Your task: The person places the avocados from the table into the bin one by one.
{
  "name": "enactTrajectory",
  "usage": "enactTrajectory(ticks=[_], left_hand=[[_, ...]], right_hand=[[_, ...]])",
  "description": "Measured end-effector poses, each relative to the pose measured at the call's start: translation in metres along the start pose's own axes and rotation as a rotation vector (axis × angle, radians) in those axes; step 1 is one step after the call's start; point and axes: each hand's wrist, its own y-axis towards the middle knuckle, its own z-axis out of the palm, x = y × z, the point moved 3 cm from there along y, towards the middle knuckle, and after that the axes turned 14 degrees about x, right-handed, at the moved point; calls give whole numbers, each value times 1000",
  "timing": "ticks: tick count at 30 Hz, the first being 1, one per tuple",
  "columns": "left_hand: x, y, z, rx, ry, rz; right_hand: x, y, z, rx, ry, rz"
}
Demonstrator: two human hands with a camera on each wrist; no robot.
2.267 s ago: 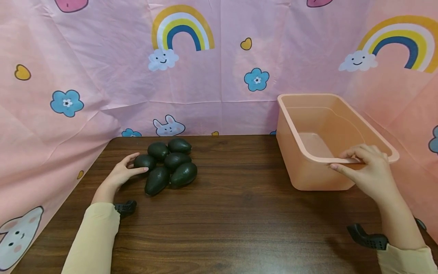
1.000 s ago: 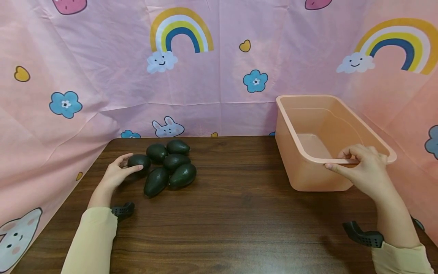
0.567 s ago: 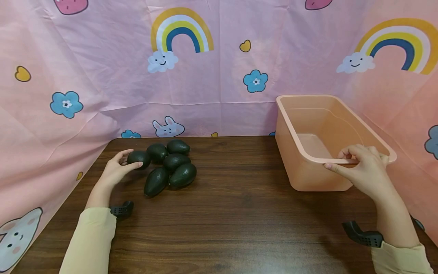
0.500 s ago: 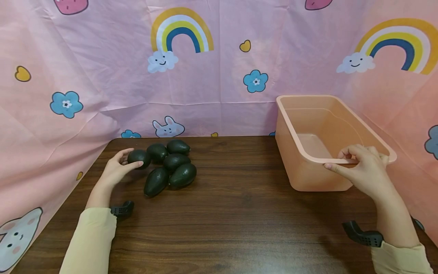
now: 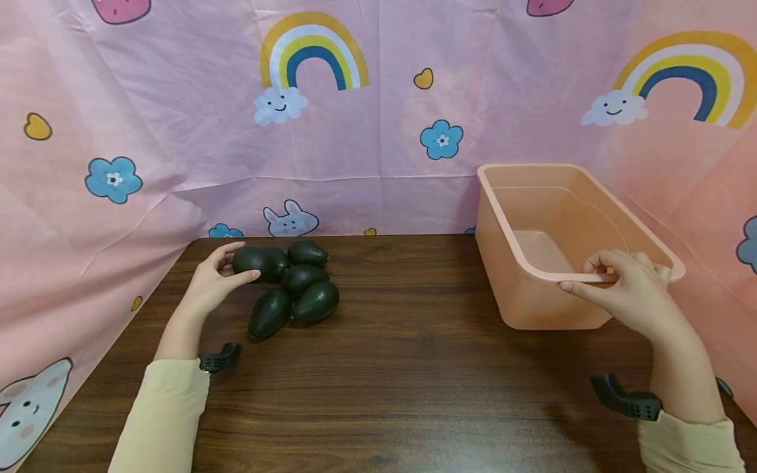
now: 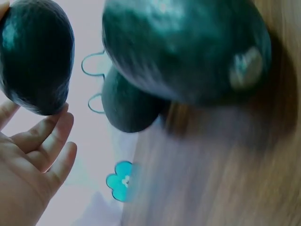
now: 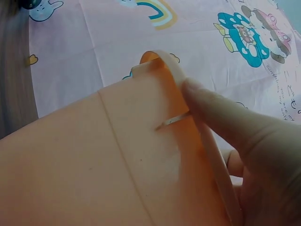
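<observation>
My left hand (image 5: 209, 282) holds a dark green avocado (image 5: 248, 261) between thumb and fingers, at the left edge of a cluster of avocados (image 5: 315, 303) on the table. In the left wrist view the held avocado (image 6: 36, 54) appears raised, its lower end against the fingertips. A large, near avocado (image 6: 183, 47) partly covers another behind it. At the right, my right hand (image 5: 639, 292) pinches the front rim of a peach plastic bin (image 5: 550, 305), thumb outside and fingers over the inner side. The visible part of the bin's inside holds nothing.
The brown wooden table (image 5: 402, 381) runs back to a pink patterned cloth (image 5: 378, 118), which also hangs at both sides. Bare tabletop lies between the avocados and the bin. A black wrist device (image 5: 627, 397) sits on the right forearm.
The left hand first drew the avocado leftward off the cluster, then lifted it and brought it up and rightward, overlapping the one behind. The right hand stays on the bin rim.
</observation>
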Motion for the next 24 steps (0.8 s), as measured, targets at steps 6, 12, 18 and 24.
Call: enactTrajectory(ticks=[6, 12, 18, 24], left_hand=[[-11, -1, 7, -21, 5, 36], [-26, -4, 16, -9, -6, 62], [-41, -5, 26, 2, -38, 95], [-52, -5, 35, 17, -20, 104]], right_hand=[[-1, -1, -2, 30, -23, 4], [-3, 0, -3, 54, -11, -6], [-5, 1, -4, 61, -20, -10], [-6, 0, -5, 68, -28, -7]])
